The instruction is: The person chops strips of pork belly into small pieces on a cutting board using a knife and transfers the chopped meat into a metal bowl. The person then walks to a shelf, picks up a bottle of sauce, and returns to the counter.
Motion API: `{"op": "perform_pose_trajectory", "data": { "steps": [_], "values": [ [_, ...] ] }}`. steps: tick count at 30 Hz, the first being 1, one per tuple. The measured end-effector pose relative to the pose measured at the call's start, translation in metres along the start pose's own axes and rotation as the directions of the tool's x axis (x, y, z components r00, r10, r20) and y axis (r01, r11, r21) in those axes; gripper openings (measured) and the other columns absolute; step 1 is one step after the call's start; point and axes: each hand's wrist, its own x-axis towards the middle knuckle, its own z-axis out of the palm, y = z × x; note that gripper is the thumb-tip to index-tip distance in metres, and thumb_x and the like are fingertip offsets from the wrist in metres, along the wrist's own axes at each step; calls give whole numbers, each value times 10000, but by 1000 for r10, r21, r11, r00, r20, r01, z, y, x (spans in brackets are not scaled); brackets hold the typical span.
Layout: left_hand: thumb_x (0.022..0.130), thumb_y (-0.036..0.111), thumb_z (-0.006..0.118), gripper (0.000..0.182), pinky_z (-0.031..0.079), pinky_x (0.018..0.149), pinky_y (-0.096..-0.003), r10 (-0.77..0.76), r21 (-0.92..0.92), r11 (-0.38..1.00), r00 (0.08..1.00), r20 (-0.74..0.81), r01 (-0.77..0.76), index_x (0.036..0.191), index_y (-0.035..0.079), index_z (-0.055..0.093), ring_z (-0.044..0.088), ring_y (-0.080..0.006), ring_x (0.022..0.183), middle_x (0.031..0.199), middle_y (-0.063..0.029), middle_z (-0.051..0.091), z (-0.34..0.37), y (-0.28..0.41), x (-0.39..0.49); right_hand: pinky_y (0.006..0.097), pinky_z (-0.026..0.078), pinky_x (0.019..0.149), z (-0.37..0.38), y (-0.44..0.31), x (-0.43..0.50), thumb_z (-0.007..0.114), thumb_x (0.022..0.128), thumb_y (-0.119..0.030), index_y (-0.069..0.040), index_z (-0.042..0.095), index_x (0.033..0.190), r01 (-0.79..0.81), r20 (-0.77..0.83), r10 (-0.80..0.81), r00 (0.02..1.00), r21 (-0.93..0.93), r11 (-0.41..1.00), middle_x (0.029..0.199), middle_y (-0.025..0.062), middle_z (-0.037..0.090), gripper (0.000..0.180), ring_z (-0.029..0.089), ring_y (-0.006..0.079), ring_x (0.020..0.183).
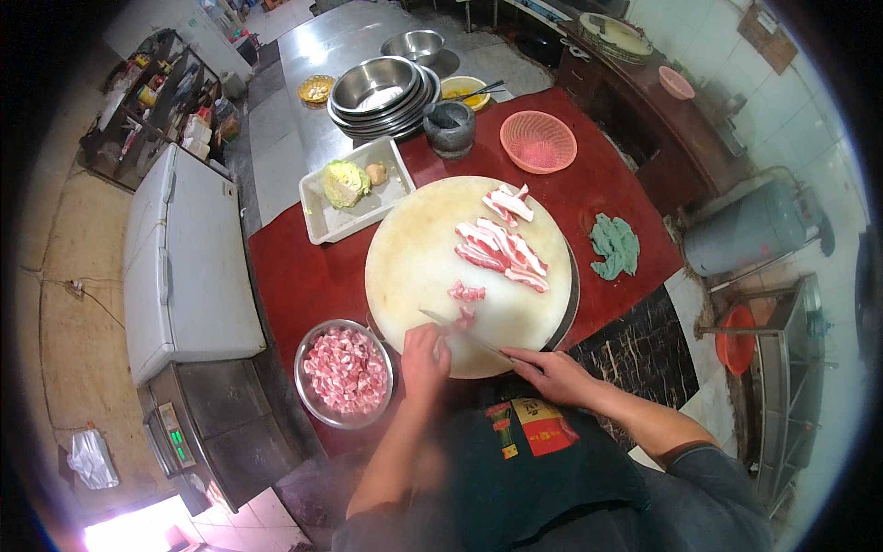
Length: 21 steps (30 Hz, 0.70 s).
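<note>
My right hand (552, 375) grips the handle of a kitchen knife (476, 338), whose blade points to the upper left, low over the round cutting board (407, 248). Near the blade, at the board's lower left edge, is my left hand (424, 352) with bent fingers; whether it holds anything is hidden. Just beyond the blade lie small cut pieces of raw meat (467, 292). Fatty meat strips (500, 250) lie farther up the board, with more strips (509, 203) near its far edge. Diced meat (345, 371) fills a steel bowl (301, 386) left of the board.
Beyond the board are a white tray (345, 231) with cut cabbage (345, 184), stacked steel bowls (376, 86), a stone mortar (449, 134) and a pink plastic basket (538, 141). A green cloth (614, 246) lies to the right. A white chest freezer (200, 276) stands left of the table.
</note>
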Motion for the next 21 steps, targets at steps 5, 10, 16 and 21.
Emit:
{"op": "perform_pose_trajectory", "data": {
  "steps": [5, 10, 16, 21],
  "values": [
    [940, 52, 764, 167, 598, 1015, -518, 9, 57, 998, 1000, 25, -11, 1106, 39, 778, 698, -419, 1185, 1203, -167, 763, 4, -14, -7, 490, 577, 1155, 23, 3, 23, 629, 1210, -356, -150, 707, 1600, -29, 21, 30, 999, -47, 998, 1463, 268, 764, 449, 743, 454, 1351],
    [954, 63, 770, 147, 596, 1029, -511, 22, 48, 999, 1000, -13, -21, 1094, 22, 782, 706, -418, 1178, 1170, -175, 774, -8, 0, -5, 495, 567, 1160, 27, 0, 49, 591, 1219, -405, -167, 708, 1608, -36, 68, 34, 997, 18, 999, 1472, 253, 764, 470, 730, 446, 1370],
    [962, 70, 778, 148, 587, 1043, -505, -21, 52, 998, 1000, -16, 22, 1102, 24, 789, 708, -417, 1180, 1180, -177, 780, -9, -6, -13, 505, 574, 1131, 4, 2, 8, 590, 1218, -420, -168, 698, 1621, 61, 79, -57, 995, -48, 997, 1453, 254, 769, 487, 736, 453, 1333],
    [961, 66, 783, 148, 582, 1032, -511, 6, 89, 996, 1000, -2, -6, 1103, 21, 783, 704, -419, 1152, 1178, -177, 774, -13, -6, -14, 499, 574, 1135, 39, -6, 53, 590, 1217, -421, -145, 700, 1615, 11, 77, -5, 997, -76, 997, 1449, 252, 776, 497, 746, 452, 1322]
  ]
}}
